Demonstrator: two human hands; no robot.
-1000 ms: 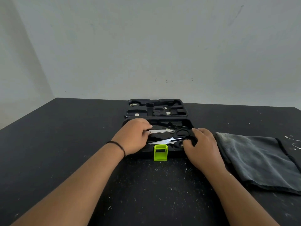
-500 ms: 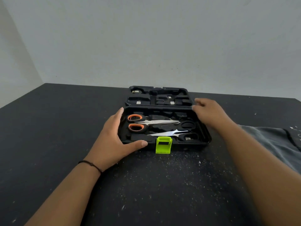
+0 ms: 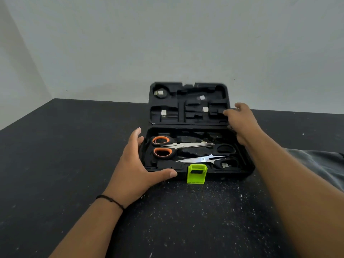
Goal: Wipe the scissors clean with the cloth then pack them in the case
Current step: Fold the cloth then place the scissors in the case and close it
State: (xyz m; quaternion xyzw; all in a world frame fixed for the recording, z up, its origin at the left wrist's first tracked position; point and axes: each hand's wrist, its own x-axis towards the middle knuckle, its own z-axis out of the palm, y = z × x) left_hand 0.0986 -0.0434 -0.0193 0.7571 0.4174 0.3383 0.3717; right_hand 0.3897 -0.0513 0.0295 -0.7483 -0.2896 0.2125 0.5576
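Note:
A black moulded case (image 3: pixel 240 172) lies open on the table, its lid (image 3: pixel 188 103) tilted up toward me. Inside lie orange-handled scissors (image 3: pixel 163 146) pointing right and black-handled scissors (image 3: pixel 221 155) pointing left. My left hand (image 3: pixel 134 170) braces the case's left front corner, fingers straight along the left wall, thumb along the front edge. At the lid's right edge, my right hand (image 3: pixel 242 120) grips it, thumb on the inner face, fingers behind. A grey cloth (image 3: pixel 316 164) lies right of the case, partly hidden by my right forearm.
A lime green latch (image 3: pixel 196 173) sticks out from the case's front edge. The black table (image 3: pixel 55 164) carries white specks in front of the case. A pale wall rises close behind the table's far edge.
Both hands left the scissors. My left hand moved to the case's left front corner; my right hand went to the lid's right edge and swung it up from nearly flat.

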